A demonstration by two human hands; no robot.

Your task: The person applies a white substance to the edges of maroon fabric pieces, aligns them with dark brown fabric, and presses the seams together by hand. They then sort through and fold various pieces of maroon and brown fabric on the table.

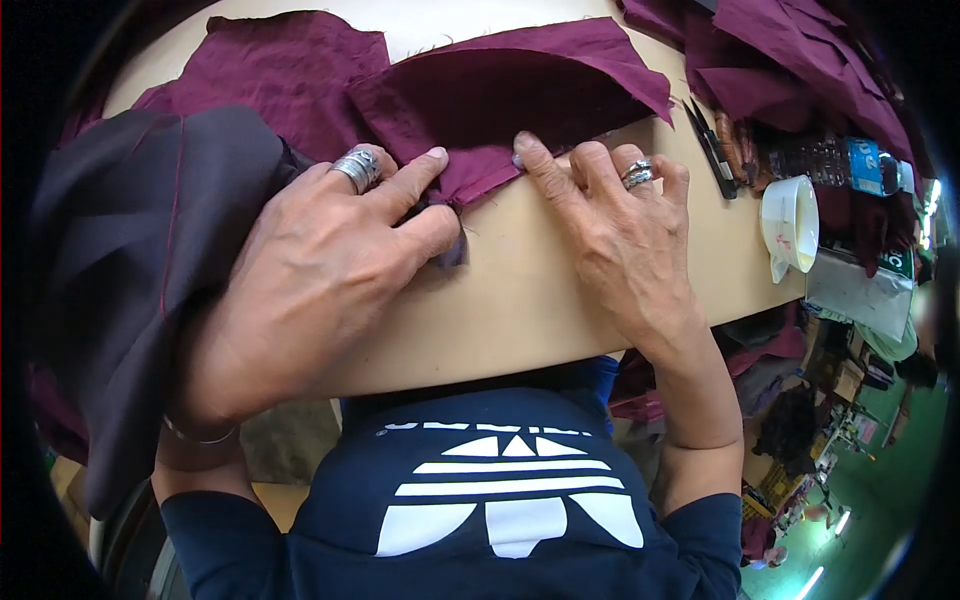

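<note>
Maroon fabric [450,110] with frayed edges lies across the table, one panel folded up into a curved flap. My left hand [320,250] holds its lower corner, index finger stretched along the cloth and thumb bent below. At the front edge of the same piece, my right hand [620,215] has its index fingertip pressed on the cloth and the other fingers curled; its thumb is mostly hidden. Both hands wear silver rings. Dark grey fabric [150,210] with a reddish seam line drapes over my left forearm.
The pale table [480,320] curves around in front of me. To the right are black scissors [712,150], a white plastic cup [790,225], a clear bottle [830,165] with a blue label, and piled maroon cloth [780,60]. More cloth hangs below the table's right edge.
</note>
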